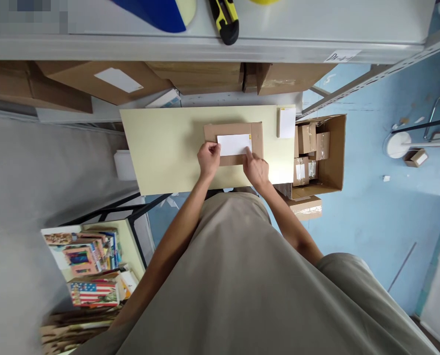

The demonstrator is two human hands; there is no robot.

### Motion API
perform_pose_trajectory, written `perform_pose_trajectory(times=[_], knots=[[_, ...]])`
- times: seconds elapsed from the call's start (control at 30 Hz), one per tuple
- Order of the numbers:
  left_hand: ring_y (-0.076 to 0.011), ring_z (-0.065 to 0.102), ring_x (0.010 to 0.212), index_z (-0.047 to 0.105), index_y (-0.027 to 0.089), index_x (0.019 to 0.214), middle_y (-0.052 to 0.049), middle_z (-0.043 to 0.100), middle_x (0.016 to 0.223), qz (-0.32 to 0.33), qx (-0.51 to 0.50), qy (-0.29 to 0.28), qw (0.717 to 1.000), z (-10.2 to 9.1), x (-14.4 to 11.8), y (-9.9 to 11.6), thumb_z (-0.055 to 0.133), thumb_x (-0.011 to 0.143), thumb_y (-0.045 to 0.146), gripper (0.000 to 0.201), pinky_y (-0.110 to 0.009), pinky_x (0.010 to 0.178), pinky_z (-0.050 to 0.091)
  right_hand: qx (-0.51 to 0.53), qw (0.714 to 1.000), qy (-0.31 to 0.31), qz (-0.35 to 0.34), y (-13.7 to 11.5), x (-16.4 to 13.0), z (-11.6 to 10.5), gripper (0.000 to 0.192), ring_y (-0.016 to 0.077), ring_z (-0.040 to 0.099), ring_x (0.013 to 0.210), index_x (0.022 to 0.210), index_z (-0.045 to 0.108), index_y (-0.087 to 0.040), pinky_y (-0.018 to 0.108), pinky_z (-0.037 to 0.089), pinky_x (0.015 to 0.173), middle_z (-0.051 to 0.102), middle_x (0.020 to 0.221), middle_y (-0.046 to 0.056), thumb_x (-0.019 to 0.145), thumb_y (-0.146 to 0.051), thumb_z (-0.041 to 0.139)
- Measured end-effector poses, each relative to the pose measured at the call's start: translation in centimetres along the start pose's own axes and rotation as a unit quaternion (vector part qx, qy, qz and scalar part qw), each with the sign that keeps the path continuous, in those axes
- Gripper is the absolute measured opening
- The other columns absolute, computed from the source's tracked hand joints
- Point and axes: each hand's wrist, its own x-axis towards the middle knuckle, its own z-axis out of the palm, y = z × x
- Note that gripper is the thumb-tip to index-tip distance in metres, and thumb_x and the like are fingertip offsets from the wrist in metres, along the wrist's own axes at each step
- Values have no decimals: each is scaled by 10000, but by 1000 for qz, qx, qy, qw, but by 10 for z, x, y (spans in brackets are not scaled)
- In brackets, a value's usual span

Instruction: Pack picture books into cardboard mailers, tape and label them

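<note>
**Label's on the package, but what if it goes down crooked?**

So the white label [233, 144] sits on top of a flat cardboard package [232, 128], a bit right of the middle of the cream table [168, 148]. Left hand [209, 159] is at the label's left end, thumb and fingertips close together; can't tell if paper is actually pinched between them. Right hand [256, 168] has its index finger out on the label's right part, other fingers curled, and I can't see whether they hold anything.

My worry: if the two hands pull unevenly, the label could skew or wrinkle. If it's sticky, pressing one end first might trap air. A hard push could also slide the package across the table.

As for looks, the label's a plain white rectangle, pretty flat, with a tiny yellow mark at one corner. Any print's too small to read. Package is plain brown, with a fold or seam near its right end.
</note>
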Motion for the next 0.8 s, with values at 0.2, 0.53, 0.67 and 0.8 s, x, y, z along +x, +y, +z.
perform_pose_trajectory(times=[0.2, 0.53, 0.67, 0.8], knots=[[-228, 693, 845, 710, 239, 866, -39, 757, 872, -5, -4, -5, 1000, -1, 2, -1, 768, 932, 257, 89, -362, 893, 545, -1, 999, 25, 31, -3, 35, -14, 640, 288, 784, 1032, 1798, 404, -113, 409, 608, 962, 789, 1335, 242, 1174, -218, 310], [-233, 698, 849, 713, 236, 860, -50, 777, 891, 3, 9, -2, 1000, 0, 2, -2, 774, 935, 260, 99, -360, 897, 540, -67, 994, -76, -47, -28, -11, 6, 622, 330, 769, 1204, 1756, 435, -57, 435, 605, 1066, 742, 1431, 305, 1159, -158, 290], [-231, 697, 836, 713, 233, 853, -50, 780, 885, 2, 12, -4, 1000, 0, 1, 0, 767, 947, 231, 108, -362, 893, 540, -70, 996, -57, -3, -26, 10, -3, 643, 325, 793, 1129, 1805, 341, -79, 439, 618, 1021, 783, 1334, 282, 1172, -175, 281], [-225, 705, 840, 699, 236, 854, -40, 783, 881, -2, 26, -7, 1000, 0, 1, 3, 757, 963, 230, 123, -355, 890, 547, -94, 994, -53, 25, -35, 30, -15, 697, 311, 808, 1136, 1843, 210, -52, 416, 626, 997, 781, 1324, 281, 1148, -90, 245]])
